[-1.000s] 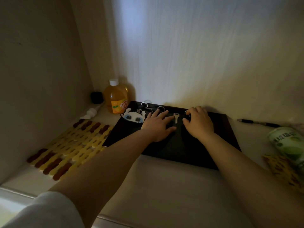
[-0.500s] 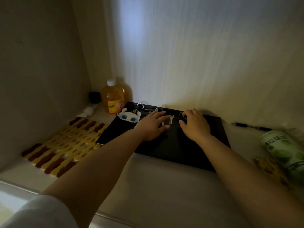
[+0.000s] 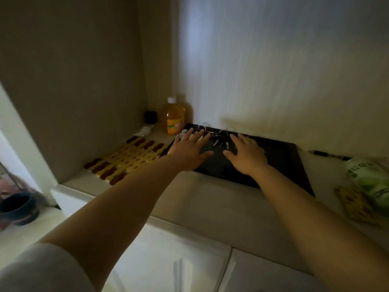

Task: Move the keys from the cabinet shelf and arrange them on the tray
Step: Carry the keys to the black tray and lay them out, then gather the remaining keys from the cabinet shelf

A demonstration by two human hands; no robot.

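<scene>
A dark rectangular tray lies on the cabinet shelf against the back wall. Several keys on rings lie at the tray's far edge, between my two hands. A white keychain charm is mostly hidden under my left fingers. My left hand is spread flat over the tray's left end, fingers apart, holding nothing. My right hand is spread flat over the tray's middle, also holding nothing. Both hands lie just short of the keys.
An orange-liquid bottle and a small black box stand in the back left corner. A yellow-and-brown slatted mat lies left of the tray. A pen, a green packet and a yellow patterned item lie to the right.
Both hands have opened and flattened, fingers now spread over the tray. The single key that lay between them now sits with the ringed keys at the far edge. The view has pulled back.
</scene>
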